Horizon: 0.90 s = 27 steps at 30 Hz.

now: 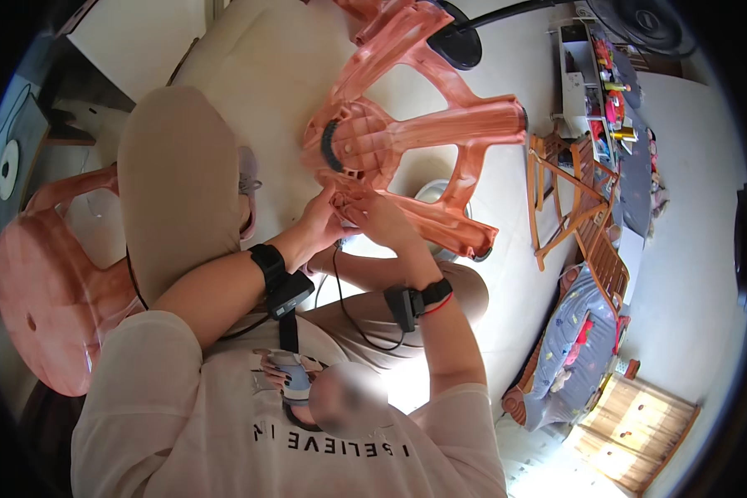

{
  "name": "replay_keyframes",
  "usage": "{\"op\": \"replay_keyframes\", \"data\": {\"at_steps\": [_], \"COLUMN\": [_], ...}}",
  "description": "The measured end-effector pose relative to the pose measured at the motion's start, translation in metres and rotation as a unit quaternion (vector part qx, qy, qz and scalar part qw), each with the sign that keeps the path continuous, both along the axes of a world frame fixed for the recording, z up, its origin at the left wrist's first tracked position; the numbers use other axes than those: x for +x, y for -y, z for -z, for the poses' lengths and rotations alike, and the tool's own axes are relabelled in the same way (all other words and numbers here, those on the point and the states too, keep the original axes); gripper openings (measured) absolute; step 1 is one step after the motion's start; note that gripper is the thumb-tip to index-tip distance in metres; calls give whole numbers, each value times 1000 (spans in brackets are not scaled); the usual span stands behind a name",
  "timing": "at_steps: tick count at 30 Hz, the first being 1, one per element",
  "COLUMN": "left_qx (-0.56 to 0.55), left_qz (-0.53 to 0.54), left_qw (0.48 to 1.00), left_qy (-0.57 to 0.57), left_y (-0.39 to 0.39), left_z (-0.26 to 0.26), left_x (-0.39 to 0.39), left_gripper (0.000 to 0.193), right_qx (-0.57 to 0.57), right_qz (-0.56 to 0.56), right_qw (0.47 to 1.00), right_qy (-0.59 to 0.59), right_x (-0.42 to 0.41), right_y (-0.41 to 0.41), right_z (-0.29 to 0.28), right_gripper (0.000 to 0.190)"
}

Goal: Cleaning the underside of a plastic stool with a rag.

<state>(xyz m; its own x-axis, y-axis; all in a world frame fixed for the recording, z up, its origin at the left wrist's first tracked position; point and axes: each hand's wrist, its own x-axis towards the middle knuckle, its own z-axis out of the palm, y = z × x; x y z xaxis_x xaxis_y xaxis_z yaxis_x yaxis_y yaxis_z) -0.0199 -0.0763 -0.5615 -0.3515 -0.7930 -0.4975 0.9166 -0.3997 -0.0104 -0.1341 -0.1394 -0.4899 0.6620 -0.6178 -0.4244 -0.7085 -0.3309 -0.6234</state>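
Note:
An orange-red marbled plastic stool (373, 140) lies tipped before me, its ribbed underside showing and its legs pointing right. A black curved strip (332, 146) sits on the round seat part. My left hand (320, 218) and my right hand (383, 218) meet at the lower rim of this seat part, fingers bent and close together on the reddish plastic. Whether a small separate piece is between the fingertips, I cannot tell. Just under the hands is a small pale object (350, 233), partly hidden, with a dark cable near it. Both wrists wear black straps with box-shaped devices.
A second reddish stool (50, 305) stands at the left, beside my bent leg. Behind the tipped stool's lower legs is a metal basin (432, 191). Folding wooden chairs (573, 193), a shelf (576, 87) and a cushioned seat (566, 355) line the right side. A black round base (457, 40) is above.

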Motion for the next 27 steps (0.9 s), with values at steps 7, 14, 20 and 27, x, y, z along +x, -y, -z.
{"op": "replay_keyframes", "data": {"at_steps": [7, 14, 20, 27], "left_qx": [-42, 63, -8, 16], "left_qz": [21, -29, 8, 9], "left_qw": [999, 997, 999, 1000], "left_qy": [5, -28, -45, -14], "left_y": [-6, -5, -5, -5], "left_z": [24, 9, 17, 15], "left_x": [-8, -4, -3, -4], "left_gripper": [33, 34, 37, 38], "right_qx": [-16, -31, -6, -90], "right_qz": [19, 25, -44, -81], "right_qw": [973, 994, 999, 990], "right_qy": [-228, 99, 14, -78], "right_x": [-5, -15, -7, -32], "right_y": [6, -5, 11, 14], "right_z": [5, 34, 14, 27], "right_gripper": [25, 22, 23, 22]}}
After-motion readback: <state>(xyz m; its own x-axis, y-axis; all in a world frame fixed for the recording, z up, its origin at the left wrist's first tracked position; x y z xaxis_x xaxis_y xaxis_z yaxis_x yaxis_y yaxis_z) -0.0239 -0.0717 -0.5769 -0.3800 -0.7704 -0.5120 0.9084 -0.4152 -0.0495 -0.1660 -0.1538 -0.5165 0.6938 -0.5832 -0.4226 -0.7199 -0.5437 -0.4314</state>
